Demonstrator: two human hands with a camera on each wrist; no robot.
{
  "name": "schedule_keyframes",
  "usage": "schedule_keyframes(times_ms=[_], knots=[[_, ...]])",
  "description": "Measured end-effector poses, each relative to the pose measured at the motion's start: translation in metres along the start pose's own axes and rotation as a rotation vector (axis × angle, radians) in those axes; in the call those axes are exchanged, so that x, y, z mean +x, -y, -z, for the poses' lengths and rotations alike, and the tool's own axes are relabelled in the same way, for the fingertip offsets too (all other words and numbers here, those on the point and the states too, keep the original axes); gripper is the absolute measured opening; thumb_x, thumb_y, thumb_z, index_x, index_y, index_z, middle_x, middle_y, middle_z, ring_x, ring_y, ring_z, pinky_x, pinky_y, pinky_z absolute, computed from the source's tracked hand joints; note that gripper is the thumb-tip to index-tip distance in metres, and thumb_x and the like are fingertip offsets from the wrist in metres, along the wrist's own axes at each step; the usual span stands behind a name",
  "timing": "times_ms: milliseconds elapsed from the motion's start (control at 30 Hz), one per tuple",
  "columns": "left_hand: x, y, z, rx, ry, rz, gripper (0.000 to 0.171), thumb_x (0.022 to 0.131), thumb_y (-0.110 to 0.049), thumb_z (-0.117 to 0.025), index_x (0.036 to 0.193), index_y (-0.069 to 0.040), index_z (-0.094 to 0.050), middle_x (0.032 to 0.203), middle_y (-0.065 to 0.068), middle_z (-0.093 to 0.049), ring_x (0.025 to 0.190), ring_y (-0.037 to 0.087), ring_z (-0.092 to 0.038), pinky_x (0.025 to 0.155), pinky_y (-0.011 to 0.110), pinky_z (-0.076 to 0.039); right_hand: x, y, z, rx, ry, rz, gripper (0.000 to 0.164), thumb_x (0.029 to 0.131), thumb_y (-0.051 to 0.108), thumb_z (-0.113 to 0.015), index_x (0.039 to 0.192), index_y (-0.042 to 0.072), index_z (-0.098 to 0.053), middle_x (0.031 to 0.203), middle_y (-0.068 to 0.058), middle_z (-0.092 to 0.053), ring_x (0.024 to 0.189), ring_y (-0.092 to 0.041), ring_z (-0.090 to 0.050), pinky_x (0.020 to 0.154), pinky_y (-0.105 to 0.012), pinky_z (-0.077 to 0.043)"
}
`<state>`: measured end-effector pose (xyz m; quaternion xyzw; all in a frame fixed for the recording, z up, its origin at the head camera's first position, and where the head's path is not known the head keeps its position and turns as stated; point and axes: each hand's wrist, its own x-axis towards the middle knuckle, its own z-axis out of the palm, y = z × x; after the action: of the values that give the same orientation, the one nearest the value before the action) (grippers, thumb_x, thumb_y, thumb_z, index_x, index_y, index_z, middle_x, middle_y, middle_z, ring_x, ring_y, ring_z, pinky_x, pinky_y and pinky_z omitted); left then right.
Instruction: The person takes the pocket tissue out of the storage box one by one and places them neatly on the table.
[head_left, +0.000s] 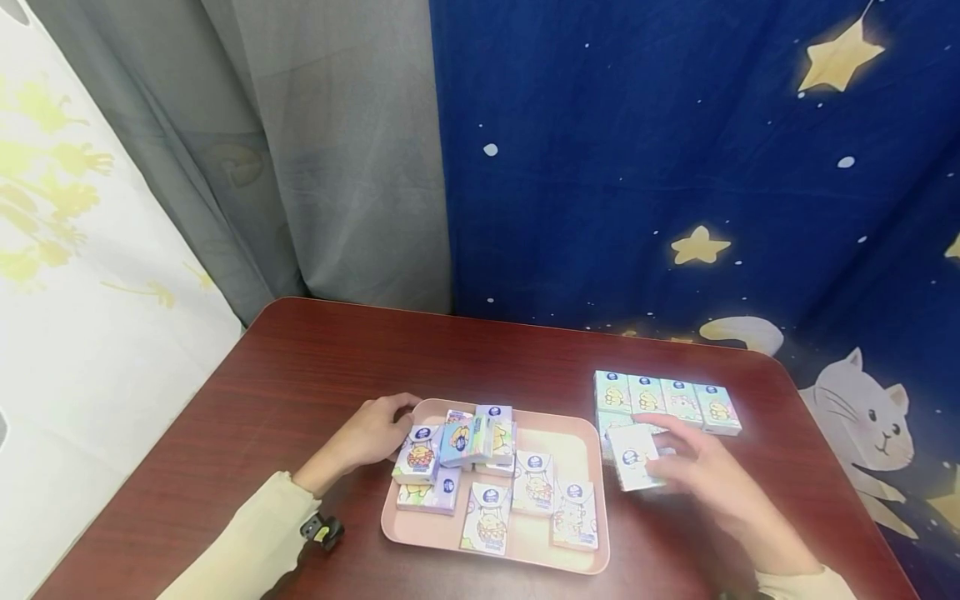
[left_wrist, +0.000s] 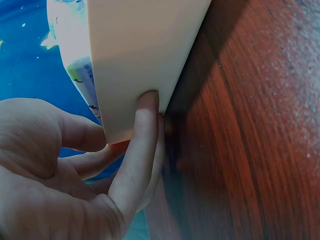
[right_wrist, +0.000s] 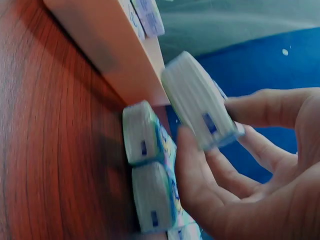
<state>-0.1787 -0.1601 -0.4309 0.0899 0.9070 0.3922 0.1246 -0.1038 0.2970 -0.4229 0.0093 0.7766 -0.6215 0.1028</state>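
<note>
My right hand pinches a white tissue pack between thumb and fingers, tilted beside the tray's right edge. In the right wrist view the held tissue pack shows its pale layered side, over a row of packs. At the upper left corner of the pink tray, my left hand holds the rim. The left wrist view shows one finger against the tray's outer wall and another at the rim. Several tissue packs lie in the tray, stacked at its left.
Right of the tray, small packs stand in a tight row, with more in front partly hidden by my right hand. The brown table ends at curtains, grey and starry blue.
</note>
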Motion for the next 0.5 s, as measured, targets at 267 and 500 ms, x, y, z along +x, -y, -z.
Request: schedule_keyframes(times_ms=[267,500], knots=[[0.000,0.000,0.001,-0.004,0.005,0.000,0.032,0.111,-0.008,-0.058,0.140,0.003,-0.068,0.088,0.007,-0.071,0.072,0.017,-0.071,0.059,0.035,-0.062,0.005,-0.006,0.017,-0.060,-0.194,-0.122,0.070,0.098,-0.008,-0.062,0.165,0.002,-0.045,0.152,-0.026,-0.052,0.106,-0.015,-0.063,0.083,-0.028,-0.058],[0.000,0.000,0.001,0.012,0.003,-0.003,0.032,0.110,-0.008,-0.058,0.139,0.002,-0.069,0.089,0.007,-0.071,0.073,0.017,-0.071,0.060,0.034,-0.061,0.009,-0.009,0.034,-0.036,-0.209,-0.224,0.075,0.102,-0.004,-0.051,0.173,0.008,-0.030,0.172,-0.026,-0.023,0.135,-0.032,-0.043,0.091,-0.022,-0.045]])
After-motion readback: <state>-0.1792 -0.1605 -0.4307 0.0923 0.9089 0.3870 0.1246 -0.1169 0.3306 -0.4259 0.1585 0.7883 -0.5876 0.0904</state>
